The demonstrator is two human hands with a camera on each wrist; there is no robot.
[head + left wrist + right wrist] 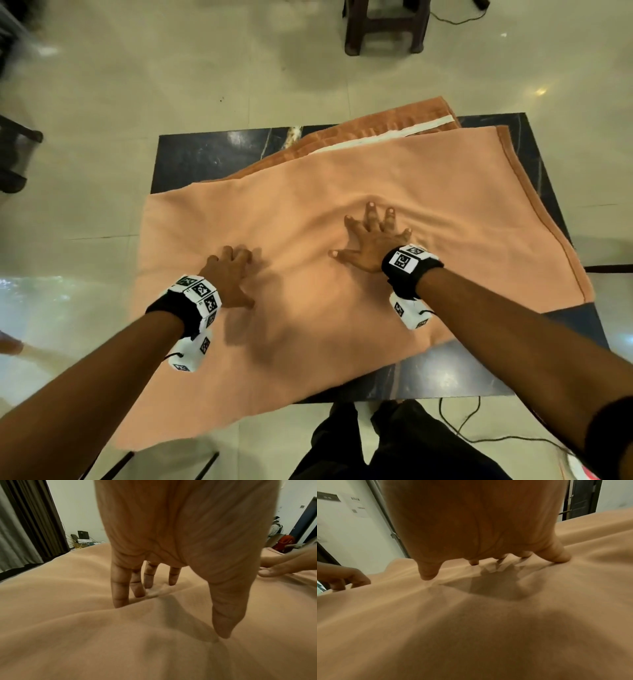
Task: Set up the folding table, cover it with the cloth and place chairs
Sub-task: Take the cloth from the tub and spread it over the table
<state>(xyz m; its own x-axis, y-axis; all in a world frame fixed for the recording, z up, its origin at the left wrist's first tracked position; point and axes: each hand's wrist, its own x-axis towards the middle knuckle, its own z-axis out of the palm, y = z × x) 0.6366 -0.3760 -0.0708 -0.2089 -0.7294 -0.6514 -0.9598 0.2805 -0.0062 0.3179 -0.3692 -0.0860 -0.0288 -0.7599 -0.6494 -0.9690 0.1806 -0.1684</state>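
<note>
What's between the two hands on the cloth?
Only bare peach cloth: a rumpled stretch separates left hand from right hand, nothing resting on it. Clearest in the head view.

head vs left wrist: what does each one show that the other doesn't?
Head only: the dark table with bare corners, the cloth lying askew with a folded layer at the far side, a stool on the floor beyond, and both wrist bands.

Left wrist only: the left hand's fingers from the palm side with their tips pressed into the cloth, a dark curtain, and clutter along the wall.

Both: the left hand and right hand spread on the cloth, which is rippled around them.
</note>
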